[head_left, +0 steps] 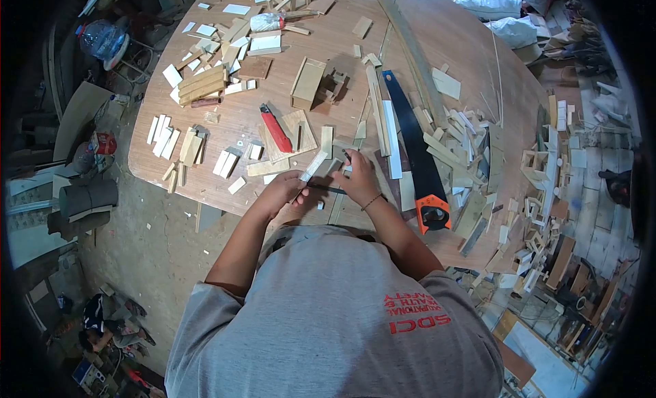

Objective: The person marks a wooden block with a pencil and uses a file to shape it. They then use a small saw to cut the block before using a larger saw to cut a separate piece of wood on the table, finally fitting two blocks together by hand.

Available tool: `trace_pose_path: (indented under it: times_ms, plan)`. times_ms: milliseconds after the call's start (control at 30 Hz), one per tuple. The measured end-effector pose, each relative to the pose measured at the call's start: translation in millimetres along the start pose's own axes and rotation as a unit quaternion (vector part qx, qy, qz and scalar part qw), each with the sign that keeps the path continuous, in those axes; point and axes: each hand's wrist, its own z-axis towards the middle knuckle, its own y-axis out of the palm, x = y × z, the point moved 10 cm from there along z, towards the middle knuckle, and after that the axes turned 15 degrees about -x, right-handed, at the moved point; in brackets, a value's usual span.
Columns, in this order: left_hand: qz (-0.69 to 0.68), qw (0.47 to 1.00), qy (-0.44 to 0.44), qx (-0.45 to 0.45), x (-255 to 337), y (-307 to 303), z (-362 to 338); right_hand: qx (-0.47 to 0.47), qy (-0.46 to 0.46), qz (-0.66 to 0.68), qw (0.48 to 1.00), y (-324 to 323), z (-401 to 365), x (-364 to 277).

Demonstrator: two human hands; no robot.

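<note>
Fingers of the left hand (pixel 280 193) pinch a pale wood strip (pixel 313 167) jutting just beyond them, the right hand (pixel 360 179) beside it curls around I cannot tell what, and bodyward red print (pixel 418 313) reads "SDCI Occupational Health & Safety".

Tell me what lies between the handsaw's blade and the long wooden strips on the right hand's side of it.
In the head view, a long white strip lies between the handsaw blade and the wooden strips.
</note>
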Motion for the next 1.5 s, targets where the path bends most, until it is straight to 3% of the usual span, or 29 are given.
trace_pose_path:
  times_ms: [67, 100, 167, 300, 333, 367, 400, 467, 600, 667, 800, 867, 900, 933, 1000, 1067, 1133, 1200, 1400, 1500]
  plan:
    - [-0.005, 1.0, -0.002, -0.007, -0.1, -1.7, 1.8, -0.015, 0.097, 0.044, 0.994, 6.4, 1.1, 33.8]
    - [-0.005, 1.0, 0.001, -0.001, 1.3, -4.1, 1.2, -0.015, 0.099, 0.044, 0.994, 4.6, 2.6, 37.8]
    - [-0.003, 1.0, 0.004, 0.002, 2.7, -7.7, 2.2, -0.021, 0.228, 0.168, 0.959, 7.6, -4.1, 75.3]
    - [-0.028, 0.999, 0.016, 0.029, 4.5, -17.2, 1.7, -0.047, 0.283, 0.129, 0.949, 6.1, -13.2, 97.3]
    - [-0.058, 0.997, 0.013, 0.04, 2.7, -19.6, 0.5, 0.033, 0.201, -0.013, 0.979, -16.2, -9.7, 73.1]
    - [-0.059, 0.997, 0.014, 0.041, 2.6, -20.0, 0.2, 0.111, 0.112, -0.155, 0.975, -31.2, -10.1, 42.8]
    - [-0.077, 0.996, 0.026, 0.043, 3.1, -20.2, -0.1, 0.11, 0.111, -0.155, 0.975, -34.3, -7.1, 35.3]
    - [-0.094, 0.994, 0.038, 0.045, 1.8, -23.6, -0.6, -0.016, 0.08, -0.138, 0.987, -17.1, 8.5, 20.1]
    - [-0.108, 0.992, 0.037, 0.053, -6.6, -35.5, -1.8, -0.03, 0.086, -0.185, 0.979, -9.8, 32.9, 11.6]
    - [-0.131, 0.989, 0.041, 0.057, -7.4, -36.1, -6.9, -0.092, 0.138, -0.239, 0.957, 5.0, 43.2, 28.5]
    - [-0.215, 0.969, 0.124, 0.004, 29.1, -5.4, -22.8, -0.044, 0.052, -0.228, 0.971, -12.6, 48.4, 6.9]
    - [-0.21, 0.961, 0.178, -0.035, 49.6, 9.7, -30.0, 0.045, 0.0, -0.035, 0.998, -38.0, 39.1, -12.6]
    - [-0.194, 0.961, 0.19, -0.043, 54.3, 13.3, -32.6, 0.053, 0.006, 0.074, 0.996, -51.8, 30.5, -36.0]
    - [-0.177, 0.963, 0.203, -0.032, 65.0, 21.6, -38.8, 0.052, 0.003, 0.075, 0.996, -62.1, 21.9, -58.8]
    - [-0.167, 0.961, 0.221, -0.008, 80.0, 35.6, -45.9, 0.01, -0.07, 0.242, 0.968, -75.0, 2.6, -102.3]
    - [-0.155, 0.957, 0.246, -0.026, 91.5, 49.2, -47.9, 0.016, -0.111, 0.158, 0.981, -105.5, -18.3, -164.1]
    - [-0.14, 0.951, 0.269, -0.049, 104.6, 64.6, -47.8, 0.005, -0.159, 0.151, 0.976, -117.6, -32.9, -187.3]
    - [-0.087, 0.947, 0.305, -0.056, 123.5, 79.0, -52.1, 0.015, -0.176, 0.088, 0.98, -131.7, -42.3, -200.6]
    - [0.003, 0.958, 0.282, -0.047, 143.0, 102.2, -62.1, 0.061, -0.276, 0.026, 0.959, -149.5, -60.3, -226.8]
    - [-0.004, 0.957, 0.288, -0.035, 144.6, 103.3, -67.7, 0.064, -0.237, 0.053, 0.968, -148.9, -61.3, -223.0]
